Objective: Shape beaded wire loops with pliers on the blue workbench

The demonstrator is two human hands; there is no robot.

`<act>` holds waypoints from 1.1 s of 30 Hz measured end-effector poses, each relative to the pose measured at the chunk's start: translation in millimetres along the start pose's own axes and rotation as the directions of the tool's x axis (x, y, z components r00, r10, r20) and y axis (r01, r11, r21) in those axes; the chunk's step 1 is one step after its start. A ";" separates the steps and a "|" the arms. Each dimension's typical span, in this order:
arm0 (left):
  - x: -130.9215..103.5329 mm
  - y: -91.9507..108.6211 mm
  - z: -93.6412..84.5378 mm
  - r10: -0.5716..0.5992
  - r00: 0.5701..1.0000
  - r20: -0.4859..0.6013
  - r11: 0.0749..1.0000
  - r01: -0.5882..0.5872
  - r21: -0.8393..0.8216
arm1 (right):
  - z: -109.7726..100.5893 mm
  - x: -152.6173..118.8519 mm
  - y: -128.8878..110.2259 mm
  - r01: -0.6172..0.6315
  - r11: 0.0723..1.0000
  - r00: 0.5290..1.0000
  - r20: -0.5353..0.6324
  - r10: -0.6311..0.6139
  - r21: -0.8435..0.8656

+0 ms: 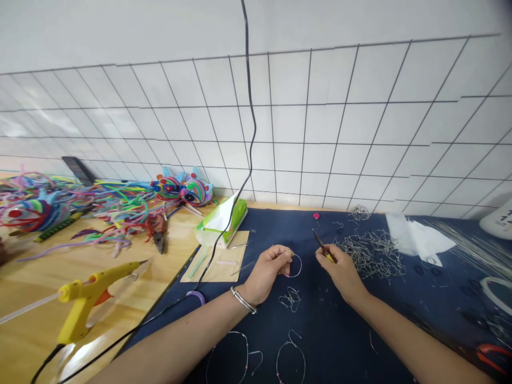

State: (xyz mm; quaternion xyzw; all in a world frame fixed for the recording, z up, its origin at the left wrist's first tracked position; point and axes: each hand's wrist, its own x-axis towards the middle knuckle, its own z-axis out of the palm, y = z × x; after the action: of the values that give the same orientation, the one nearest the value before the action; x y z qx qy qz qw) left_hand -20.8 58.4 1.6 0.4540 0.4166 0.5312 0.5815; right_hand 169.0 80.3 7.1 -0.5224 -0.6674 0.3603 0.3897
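My left hand (pixel 272 269), with a silver bangle at the wrist, pinches a small loop of silver wire (pixel 299 269) between thumb and fingers. To its right, my right hand (pixel 340 269) is closed around a pair of pliers (pixel 322 245) with dark jaws and a yellow grip. The jaws point up and left, apart from the loop. Below my left hand lies a small clump of bent wire (pixel 291 300). Larger wire rings with pinkish beads, one a ring (pixel 291 362), lie near the front edge. A tangled heap of wire pieces (pixel 374 253) sits beyond my right hand.
A yellow glue gun (pixel 86 298) rests on the wooden table at left, its black cord crossing the mat. A green tissue pack (pixel 224 221) stands behind my left hand. Colourful pipe cleaners (pixel 120 202) pile up at the back left. Straight wires (pixel 472 245) lie at right.
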 end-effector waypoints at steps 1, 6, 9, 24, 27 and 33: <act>-2.0 -0.1 1.7 -0.001 0.999 0.044 0.997 -0.003 0.077 | 0.2 -1.6 -2.0 0.010 1.000 1.000 0.020 -0.011 0.028; -10.2 -3.6 8.1 -0.021 0.980 0.198 0.931 -0.053 0.362 | 5.8 -10.3 -10.5 0.072 0.990 0.973 0.210 -0.097 0.124; -11.9 -6.2 9.5 0.002 0.977 0.214 0.876 -0.105 0.471 | 8.0 -12.0 -10.3 0.098 0.993 0.971 0.212 -0.110 0.068; -9.1 -6.2 11.9 0.039 0.981 0.190 0.921 -0.109 0.373 | 15.3 -10.4 -3.6 -0.001 0.982 0.989 0.146 -0.027 0.189; -7.0 -6.4 10.2 0.002 0.989 0.145 0.962 -0.041 0.268 | 15.2 -7.5 0.3 -0.031 0.976 0.998 0.064 0.017 0.218; -5.5 -3.8 8.3 -0.014 0.995 0.100 0.971 -0.011 0.238 | 17.5 -4.0 4.2 -0.056 0.953 0.998 0.044 0.044 0.298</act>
State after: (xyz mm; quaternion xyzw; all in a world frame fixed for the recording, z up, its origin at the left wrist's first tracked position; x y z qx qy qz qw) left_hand -12.4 52.2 0.0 0.5464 0.4477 0.4534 0.5435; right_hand 155.7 75.9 -4.9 -0.4675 -0.5988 0.4763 0.4426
